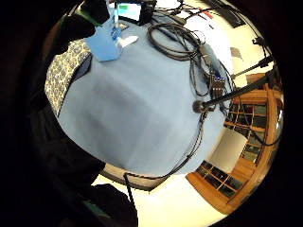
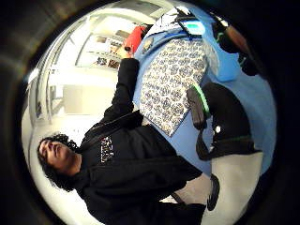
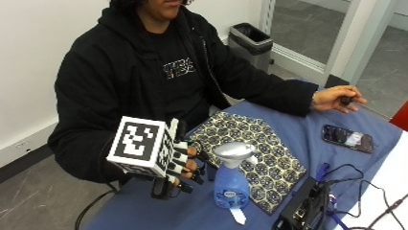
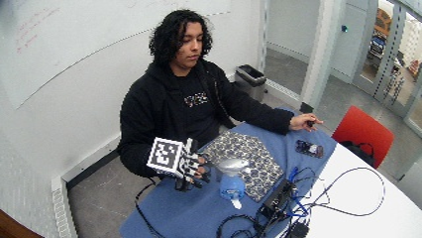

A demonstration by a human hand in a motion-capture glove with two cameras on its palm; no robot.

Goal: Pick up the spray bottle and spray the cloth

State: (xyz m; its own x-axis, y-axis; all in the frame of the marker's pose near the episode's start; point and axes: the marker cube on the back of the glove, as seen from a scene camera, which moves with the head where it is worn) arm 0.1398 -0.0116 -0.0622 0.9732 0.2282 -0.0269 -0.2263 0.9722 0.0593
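A blue spray bottle (image 3: 231, 186) with a grey trigger head stands upright on the blue table (image 3: 159, 211), near its front edge. My gloved right hand (image 3: 182, 167) hovers just to its left, palm toward it and fingers loosely curled, touching nothing. In the little finger side palm view the bottle (image 1: 105, 42) stands a short way off beside the patterned cloth (image 1: 64, 75). The cloth (image 3: 261, 148) lies flat right behind the bottle, toward the person. The person's bare left hand (image 3: 334, 98) rests at the table's far corner, holding a small dark object.
A phone (image 3: 347, 138) lies beyond the cloth. A black device (image 3: 306, 206) and coiled cables (image 3: 357, 191) sit just right of the bottle. A red chair (image 4: 362, 131) stands past the table's far end. A bin (image 3: 254, 40) is behind the person.
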